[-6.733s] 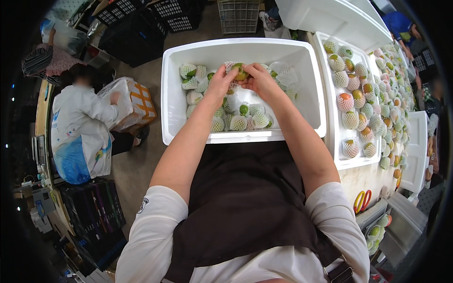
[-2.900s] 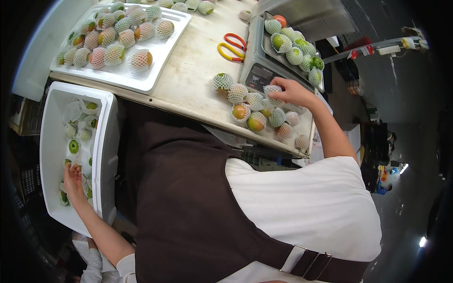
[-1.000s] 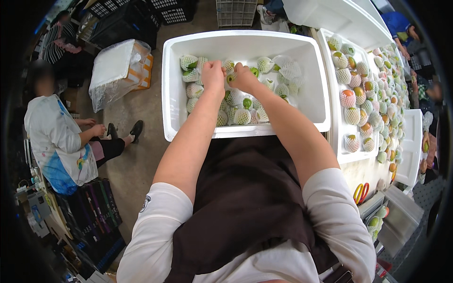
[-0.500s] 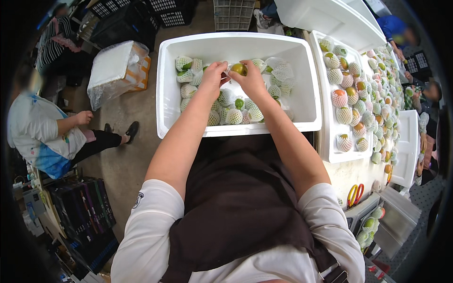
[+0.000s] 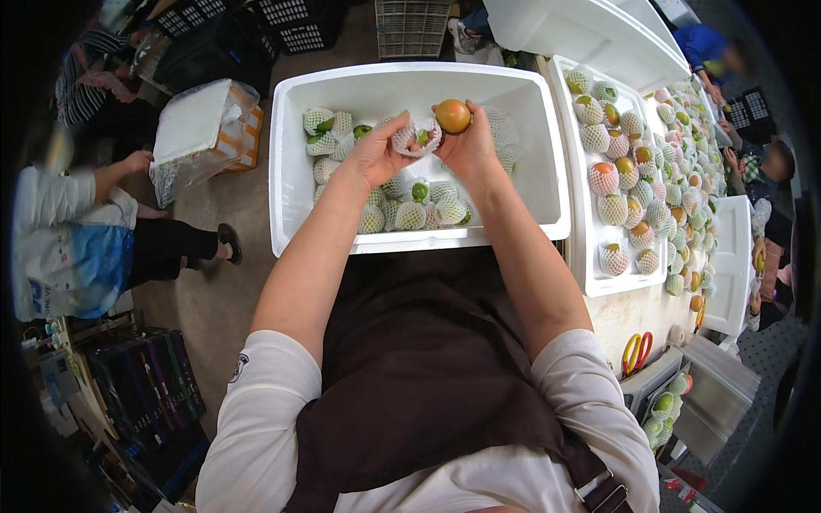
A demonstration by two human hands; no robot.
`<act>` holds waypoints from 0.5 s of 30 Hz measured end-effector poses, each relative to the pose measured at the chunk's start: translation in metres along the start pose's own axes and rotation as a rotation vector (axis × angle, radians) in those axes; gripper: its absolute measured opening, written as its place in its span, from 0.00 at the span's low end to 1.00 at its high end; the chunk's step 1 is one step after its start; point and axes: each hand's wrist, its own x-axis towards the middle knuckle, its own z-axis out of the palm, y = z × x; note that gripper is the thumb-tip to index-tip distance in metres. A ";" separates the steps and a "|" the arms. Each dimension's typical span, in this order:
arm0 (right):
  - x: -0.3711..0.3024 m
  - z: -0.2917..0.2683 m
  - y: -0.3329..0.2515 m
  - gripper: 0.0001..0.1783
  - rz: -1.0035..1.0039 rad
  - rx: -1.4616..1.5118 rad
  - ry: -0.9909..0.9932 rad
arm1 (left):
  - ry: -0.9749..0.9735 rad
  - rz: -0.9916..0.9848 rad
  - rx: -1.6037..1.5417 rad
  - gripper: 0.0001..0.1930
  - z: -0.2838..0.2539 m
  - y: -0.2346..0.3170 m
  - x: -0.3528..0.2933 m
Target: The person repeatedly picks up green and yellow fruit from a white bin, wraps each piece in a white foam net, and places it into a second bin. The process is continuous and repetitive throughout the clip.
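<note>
Above a white foam box, my right hand is closed round a bare, round orange-brown fruit. A white foam net sleeve is gripped by the fingers of my left hand. It sits right beside the fruit, and my right fingertips are close to it. A bit of green shows through the sleeve; I cannot tell whether that is inside it or behind it. Below my hands, several net-wrapped fruits lie in the box, some with green skin showing.
To the right, a white foam tray and the table carry many net-wrapped fruits. Scissors with red and yellow handles lie nearer me. A foam box in plastic stands on the floor at left, near a person. More people are at far right.
The fruit has come up into fuller view in my right hand, and the net sleeve now shows open in my left. The person at left has reached toward the plastic-covered box.
</note>
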 end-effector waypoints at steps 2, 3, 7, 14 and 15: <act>0.004 -0.005 0.000 0.30 0.036 -0.029 0.025 | -0.105 0.053 -0.091 0.11 -0.005 0.003 0.004; 0.007 -0.008 0.001 0.29 0.054 -0.044 0.037 | -0.157 0.080 -0.136 0.12 -0.008 0.004 0.005; 0.007 -0.016 -0.001 0.24 0.074 0.031 0.032 | -0.056 0.170 -0.102 0.11 -0.018 0.008 0.008; 0.005 -0.016 -0.006 0.17 0.124 -0.043 -0.057 | 0.222 0.223 0.127 0.11 -0.017 0.004 0.011; 0.005 -0.016 -0.006 0.16 0.124 -0.044 -0.070 | 0.209 0.225 0.162 0.11 -0.018 0.004 0.011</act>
